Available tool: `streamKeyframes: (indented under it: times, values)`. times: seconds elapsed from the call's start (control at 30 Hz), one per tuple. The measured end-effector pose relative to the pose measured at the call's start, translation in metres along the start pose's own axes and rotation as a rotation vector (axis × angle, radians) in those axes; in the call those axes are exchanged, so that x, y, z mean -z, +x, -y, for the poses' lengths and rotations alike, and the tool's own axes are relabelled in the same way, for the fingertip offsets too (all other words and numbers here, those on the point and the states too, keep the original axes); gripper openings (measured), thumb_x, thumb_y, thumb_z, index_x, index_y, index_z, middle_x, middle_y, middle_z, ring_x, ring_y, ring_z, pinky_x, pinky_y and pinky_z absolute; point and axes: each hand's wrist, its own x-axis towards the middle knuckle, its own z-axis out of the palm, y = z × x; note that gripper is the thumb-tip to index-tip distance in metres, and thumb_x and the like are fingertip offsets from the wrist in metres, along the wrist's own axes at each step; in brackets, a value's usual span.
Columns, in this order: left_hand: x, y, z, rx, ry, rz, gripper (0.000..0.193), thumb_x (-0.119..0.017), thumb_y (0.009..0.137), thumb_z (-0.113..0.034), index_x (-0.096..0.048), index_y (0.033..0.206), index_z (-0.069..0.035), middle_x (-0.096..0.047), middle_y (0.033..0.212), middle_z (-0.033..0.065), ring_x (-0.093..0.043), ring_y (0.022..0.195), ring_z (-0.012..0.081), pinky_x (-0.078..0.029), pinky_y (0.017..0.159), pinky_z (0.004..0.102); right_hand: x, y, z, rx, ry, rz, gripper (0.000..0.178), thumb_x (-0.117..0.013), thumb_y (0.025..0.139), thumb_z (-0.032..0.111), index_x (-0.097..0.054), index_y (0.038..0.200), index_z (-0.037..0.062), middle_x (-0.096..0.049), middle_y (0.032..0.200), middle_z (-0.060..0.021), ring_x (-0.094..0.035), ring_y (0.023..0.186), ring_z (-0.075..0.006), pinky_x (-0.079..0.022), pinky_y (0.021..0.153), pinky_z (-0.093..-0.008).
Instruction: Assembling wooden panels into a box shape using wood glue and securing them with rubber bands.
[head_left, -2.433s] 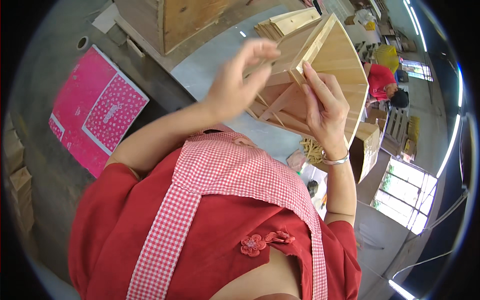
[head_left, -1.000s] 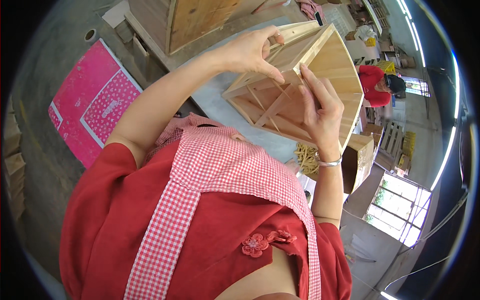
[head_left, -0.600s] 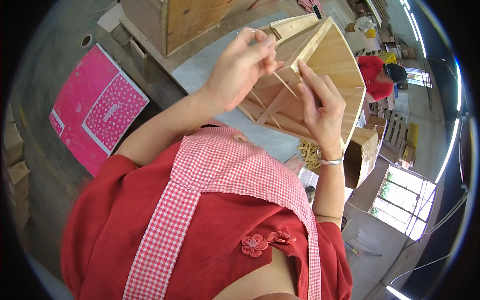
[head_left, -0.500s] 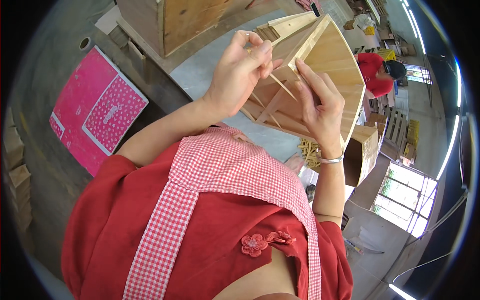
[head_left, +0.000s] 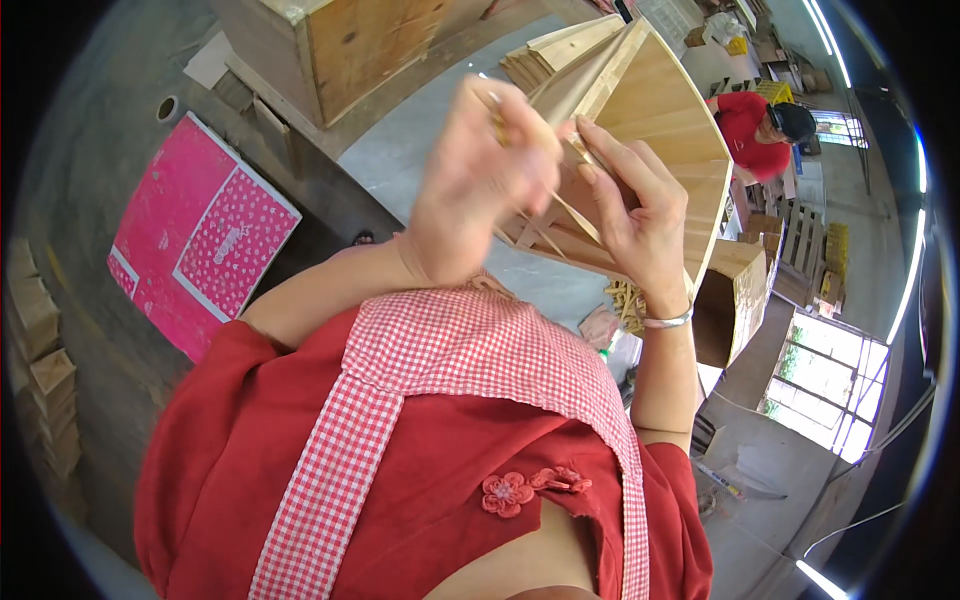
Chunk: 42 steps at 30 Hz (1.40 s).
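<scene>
An open, pale wooden box is tilted up in front of me, with thin wooden strips showing across its near side. My right hand, with a silver bangle on the wrist, pinches the box's near corner edge between thumb and fingers. Close by on the left, my left hand is raised with its fingers curled in and a ring on one of them. Motion blurs it, and whatever it may hold is hidden.
Under the box is a grey tabletop, with stacked boards at the back and small wood pieces near my right wrist. A large wooden crate and a pink printed sheet lie left. A co-worker in red is beyond, right.
My left hand has swung slightly down and turned, blurring as it moves. My right hand keeps its grip at the box corner. The co-worker has shifted slightly.
</scene>
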Motion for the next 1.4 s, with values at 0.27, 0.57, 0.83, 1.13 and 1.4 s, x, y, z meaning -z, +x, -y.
streamKeyframes:
  times: [0.27, 0.57, 0.83, 1.13, 1.4]
  values:
    - [0.024, 0.026, 0.010, 0.160, -0.261, -0.200, 0.004, -0.043, 0.102, -0.014, -0.041, 0.105, -0.011, -0.052, 0.082, 0.0042, -0.052, 0.074, 0.0146, -0.040, 0.105, 0.0432, 0.002, -0.001, -0.001, -0.063, 0.044, 0.032, 0.034, -0.069, 0.085, 0.004, -0.071, 0.119, 0.0087, -0.063, 0.082, -0.0107, -0.062, 0.071, -0.0243, -0.051, 0.067, -0.0328]
    - [0.017, 0.045, 0.008, 0.247, -0.255, -0.198, 0.015, -0.042, 0.103, -0.023, -0.050, 0.105, -0.010, -0.060, 0.103, 0.0166, -0.058, 0.098, 0.0233, -0.035, 0.109, 0.0474, 0.001, -0.001, -0.004, -0.029, 0.016, -0.012, 0.030, -0.069, 0.085, 0.006, -0.071, 0.115, 0.0072, -0.062, 0.081, -0.0112, -0.063, 0.073, -0.0267, -0.051, 0.066, -0.0355]
    - [0.037, 0.047, 0.002, 0.047, 0.674, -0.449, 0.039, -0.059, 0.097, -0.022, -0.049, 0.128, -0.001, -0.059, 0.126, 0.0200, -0.060, 0.118, 0.0284, -0.049, 0.096, 0.0415, 0.020, -0.041, -0.028, 0.117, 0.157, -0.487, 0.026, -0.064, 0.086, -0.002, -0.071, 0.110, 0.0001, -0.069, 0.093, -0.0133, -0.068, 0.084, -0.0231, -0.053, 0.074, -0.0297]
    - [0.117, -0.065, 0.033, 1.068, 0.434, -0.739, 0.037, -0.052, 0.100, -0.026, -0.055, 0.129, -0.003, -0.063, 0.124, 0.0131, -0.058, 0.121, 0.0273, -0.044, 0.103, 0.0401, -0.018, -0.364, -0.196, -1.002, -0.171, -0.909, 0.023, -0.062, 0.095, 0.016, -0.068, 0.111, -0.0002, -0.069, 0.095, -0.0132, -0.068, 0.086, -0.0235, -0.053, 0.076, -0.0354]
    - [0.015, -0.103, 0.150, 1.471, 0.666, -0.058, 0.042, -0.050, 0.103, -0.031, -0.055, 0.134, -0.004, -0.057, 0.137, 0.0091, -0.051, 0.129, 0.0252, -0.039, 0.107, 0.0404, -0.140, -0.510, -0.313, -1.222, -0.645, -0.263, 0.043, -0.064, 0.086, 0.031, -0.061, 0.125, 0.0129, -0.056, 0.131, -0.0167, -0.052, 0.121, -0.0406, -0.047, 0.098, -0.0512]
